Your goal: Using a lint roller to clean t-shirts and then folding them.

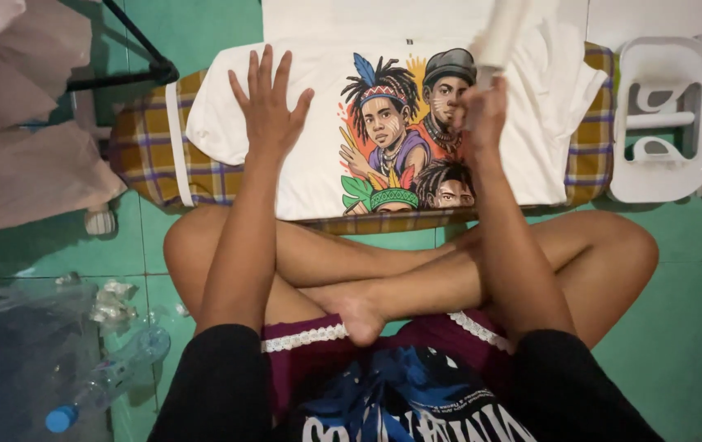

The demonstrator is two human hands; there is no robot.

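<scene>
A white T-shirt [318, 172] with a colourful print of three faces lies spread on a low ironing board [150, 160] covered in yellow plaid cloth. My left hand [269, 106] rests flat on the shirt's left part, fingers spread. My right hand [482, 115] is closed around the base of a white, blurred, cylinder-like object [502, 33] that rises toward the camera above the print's right side. What that object is cannot be made out. I sit cross-legged on the floor before the board.
A white plastic iron stand [666, 123] sits at the board's right end. Clear plastic bags [15, 155] and a black metal frame [134, 61] are at the left. Empty plastic bottles [105, 376] lie on the green tiled floor [678, 327] at lower left.
</scene>
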